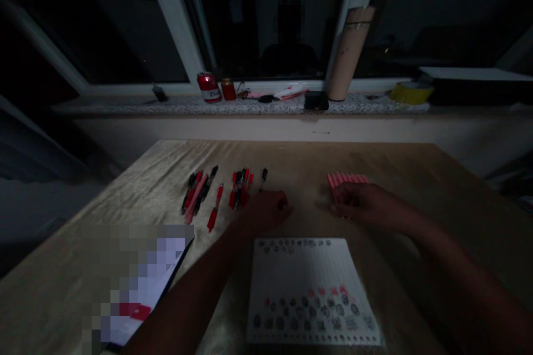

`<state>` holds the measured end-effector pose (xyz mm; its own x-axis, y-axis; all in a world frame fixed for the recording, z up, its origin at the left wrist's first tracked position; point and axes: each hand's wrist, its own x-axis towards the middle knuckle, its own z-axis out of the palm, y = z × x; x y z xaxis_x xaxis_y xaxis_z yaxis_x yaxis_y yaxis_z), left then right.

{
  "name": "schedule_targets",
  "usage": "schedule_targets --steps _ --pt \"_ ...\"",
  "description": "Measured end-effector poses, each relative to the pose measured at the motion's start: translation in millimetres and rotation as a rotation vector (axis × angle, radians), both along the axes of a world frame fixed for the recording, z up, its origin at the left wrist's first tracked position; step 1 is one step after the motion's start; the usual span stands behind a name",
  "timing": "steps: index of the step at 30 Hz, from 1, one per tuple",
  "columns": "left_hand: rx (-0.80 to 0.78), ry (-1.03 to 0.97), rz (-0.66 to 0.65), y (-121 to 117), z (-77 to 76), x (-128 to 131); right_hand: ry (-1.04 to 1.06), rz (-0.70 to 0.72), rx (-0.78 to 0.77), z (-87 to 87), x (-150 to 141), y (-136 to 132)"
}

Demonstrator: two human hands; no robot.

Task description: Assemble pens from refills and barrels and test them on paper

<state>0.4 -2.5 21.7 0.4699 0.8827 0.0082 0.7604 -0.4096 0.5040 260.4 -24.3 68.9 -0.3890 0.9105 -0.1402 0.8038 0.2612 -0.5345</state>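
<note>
While the right hand [353, 199] covers part of a row of pink pens [350, 177], its fingers are curled, their grip unclear; the left hand [270, 211], also curled, is beside red and black pens [239, 187], its hold hidden too. Nearer lies a notebook [308, 272] with dark and red marks, unreadable. On the windowsill [175, 104] stand a can [209, 89], its lettering illegible, a jar [228, 90], a tube [352, 52] and yellow tape [410, 93].
</note>
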Motion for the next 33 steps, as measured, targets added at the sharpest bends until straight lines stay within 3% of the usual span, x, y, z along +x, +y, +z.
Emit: schedule_targets --steps 8,12,14,18,21,25,33 --pt "0.104 0.225 0.094 12.2 17.4 -19.6 0.025 0.034 -0.048 2.5 -3.2 -9.7" --pt "0.193 0.293 0.235 19.2 30.7 -38.8 0.016 0.048 -0.058 0.8 -2.2 -8.9" --pt "0.198 0.339 0.324 23.6 36.7 -51.4 0.012 0.057 -0.056 -1.0 -2.9 -7.8" --pt "0.148 0.409 0.651 31.7 42.6 -82.0 0.031 0.086 -0.088 -6.5 -6.1 -6.5" --pt "0.018 0.392 0.886 35.8 36.2 -99.8 0.052 0.094 -0.100 -9.1 -9.0 -7.4" --pt "-0.072 0.355 1.038 39.5 19.3 -109.7 0.062 0.108 -0.131 -8.9 -10.8 -9.5" --pt "0.009 0.316 1.054 46.6 1.6 -106.8 0.058 0.125 -0.096 -5.2 -14.5 -11.6"
